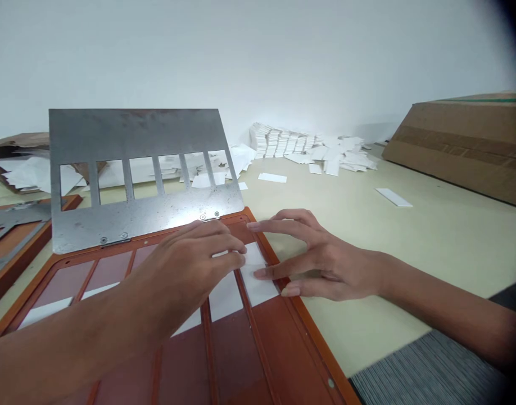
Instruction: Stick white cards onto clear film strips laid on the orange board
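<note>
An orange-brown slotted tray (pixel 283 315) lies in front of me, with a hinged grey metal plate (pixel 131 163) raised upright at its far edge. White paper strips (pixel 258 287) lie in the tray's channels. My left hand (pixel 194 259) rests palm down on the strips near the hinge, fingers together and flat. My right hand (pixel 308 253) hovers over the tray's right rim with its fingers spread, the fingertips touching the rightmost white strip.
A heap of white paper pieces (pixel 308 146) lies at the back by the wall. A brown cardboard box (pixel 464 146) stands at the right. Loose white strips (pixel 393 197) lie on the beige table. Another orange tray (pixel 13 236) sits at the left.
</note>
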### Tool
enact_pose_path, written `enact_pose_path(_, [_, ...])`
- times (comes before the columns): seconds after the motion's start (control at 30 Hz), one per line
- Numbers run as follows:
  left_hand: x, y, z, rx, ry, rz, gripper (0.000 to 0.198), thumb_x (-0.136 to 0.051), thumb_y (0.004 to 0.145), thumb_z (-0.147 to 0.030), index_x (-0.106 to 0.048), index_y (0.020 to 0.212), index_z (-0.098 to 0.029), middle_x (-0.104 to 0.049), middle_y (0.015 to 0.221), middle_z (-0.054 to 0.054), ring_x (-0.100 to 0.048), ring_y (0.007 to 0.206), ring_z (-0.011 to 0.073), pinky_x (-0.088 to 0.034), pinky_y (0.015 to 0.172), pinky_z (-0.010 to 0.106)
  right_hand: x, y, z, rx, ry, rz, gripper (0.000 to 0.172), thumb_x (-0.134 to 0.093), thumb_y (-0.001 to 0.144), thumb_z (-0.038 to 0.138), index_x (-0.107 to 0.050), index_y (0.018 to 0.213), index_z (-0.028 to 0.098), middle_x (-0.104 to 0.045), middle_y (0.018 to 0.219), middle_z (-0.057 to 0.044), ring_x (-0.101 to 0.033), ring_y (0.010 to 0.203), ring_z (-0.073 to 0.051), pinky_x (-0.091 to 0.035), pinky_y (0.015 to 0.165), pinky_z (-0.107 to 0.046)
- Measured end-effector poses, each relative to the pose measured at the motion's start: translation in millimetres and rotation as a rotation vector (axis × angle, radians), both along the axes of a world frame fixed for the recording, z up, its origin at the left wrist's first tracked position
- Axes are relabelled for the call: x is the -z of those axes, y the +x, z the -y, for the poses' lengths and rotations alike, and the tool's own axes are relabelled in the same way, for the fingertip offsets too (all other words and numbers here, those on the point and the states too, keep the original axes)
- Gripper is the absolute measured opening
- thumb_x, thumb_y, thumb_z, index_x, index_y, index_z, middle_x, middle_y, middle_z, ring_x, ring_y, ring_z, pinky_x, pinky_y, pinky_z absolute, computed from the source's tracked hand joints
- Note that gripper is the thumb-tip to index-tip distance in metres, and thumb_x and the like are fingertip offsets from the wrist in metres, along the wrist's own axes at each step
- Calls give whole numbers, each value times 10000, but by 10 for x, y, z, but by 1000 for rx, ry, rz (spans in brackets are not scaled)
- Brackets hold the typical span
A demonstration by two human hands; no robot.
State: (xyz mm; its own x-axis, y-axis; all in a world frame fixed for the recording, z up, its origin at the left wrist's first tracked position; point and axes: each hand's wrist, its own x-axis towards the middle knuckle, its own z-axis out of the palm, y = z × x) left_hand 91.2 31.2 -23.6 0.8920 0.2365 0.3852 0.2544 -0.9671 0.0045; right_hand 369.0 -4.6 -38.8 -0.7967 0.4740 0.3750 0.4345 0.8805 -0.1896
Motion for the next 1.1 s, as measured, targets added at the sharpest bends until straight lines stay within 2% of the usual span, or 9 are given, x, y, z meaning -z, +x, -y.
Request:
enact_pose_path(0.13, [21, 24, 8, 7, 27, 1, 378, -452, 847, 77, -688, 1035, -151, -778, 1051, 52, -699, 989, 262, -607, 860, 452, -10, -2, -4, -5, -31, 4, 331, -592, 995, 426, -733, 1240, 254, -324, 1637, -65, -331, 1444, -276, -249, 1197, -493])
enact_pose_path(0.3, [74, 8, 21, 17, 47, 11, 340, -467, 877, 52, -660, 1079, -141, -779, 1057, 61, -695, 993, 275, -615, 820, 446, -13, -3, -4, -23, -52, -16, 333, -609, 988, 422, -731, 1237, 236, -361, 1620, -77, -345, 1436, -253, -261, 1193, -472])
enact_pose_path(0.53, [136, -1, 32, -38, 9, 59, 335, -477, 902, 49, -628, 1110, -166, -765, 1032, 38, -659, 1015, 253, -589, 759, 374, -14, 2, -2, -32, -68, -27, 335, -625, 982, 406, -724, 1249, 230, -377, 1609, -87, -363, 1419, -244, -265, 1197, -457])
enact_pose_path(0.83, [89, 49, 41, -50, 16, 147, 242, -493, 971, -17, -672, 998, -177, -777, 923, -2, -680, 862, 197, -543, 745, 324, -15, -12, -14, -61, -72, -50, 333, -634, 981, 380, -727, 1239, 192, -399, 1597, -102, -381, 1416, -231, -257, 1209, -435])
enact_pose_path(1.1, [149, 21, 58, -27, 6, 126, 278, -486, 949, 14, -656, 1067, -170, -757, 949, 9, -630, 976, 217, -509, 747, 313, -15, -15, -30, -75, -78, -54, 331, -626, 988, 372, -717, 1250, 191, -401, 1600, -95, -380, 1431, -221, -278, 1196, -432])
